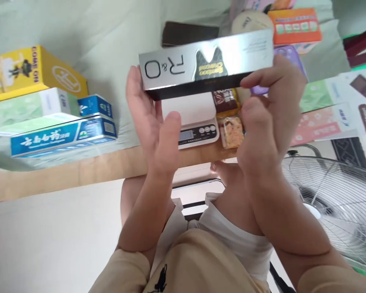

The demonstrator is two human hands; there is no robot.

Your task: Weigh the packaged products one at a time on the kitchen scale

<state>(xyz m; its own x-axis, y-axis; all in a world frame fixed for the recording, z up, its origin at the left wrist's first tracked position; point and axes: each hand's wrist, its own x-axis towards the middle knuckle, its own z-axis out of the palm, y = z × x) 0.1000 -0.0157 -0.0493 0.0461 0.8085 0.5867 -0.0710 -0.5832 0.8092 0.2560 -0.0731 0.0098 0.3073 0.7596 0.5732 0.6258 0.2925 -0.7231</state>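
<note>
A long silver and black box (183, 67), printed "R&O" and "Bamboo Charcoal" upside down to me, is held up between my two hands. My left hand (151, 122) grips its left end, thumb toward me. At the right end, the fingers of my right hand (270, 110) close on the box. Below it, partly covered, a white digital kitchen scale (198, 130) lies near the bed's wooden edge. Just right of the scale are a clear-wrapped snack (232, 132) and a brown and yellow packet (225, 101).
Stacked at left are a yellow box (15, 73), a pale green box (30, 108) and blue toothpaste boxes (64, 136). A dark flat case (189, 34), a round tin (251, 22) and an orange box (295, 26) lie behind. A wire-caged fan (332, 203) stands at right.
</note>
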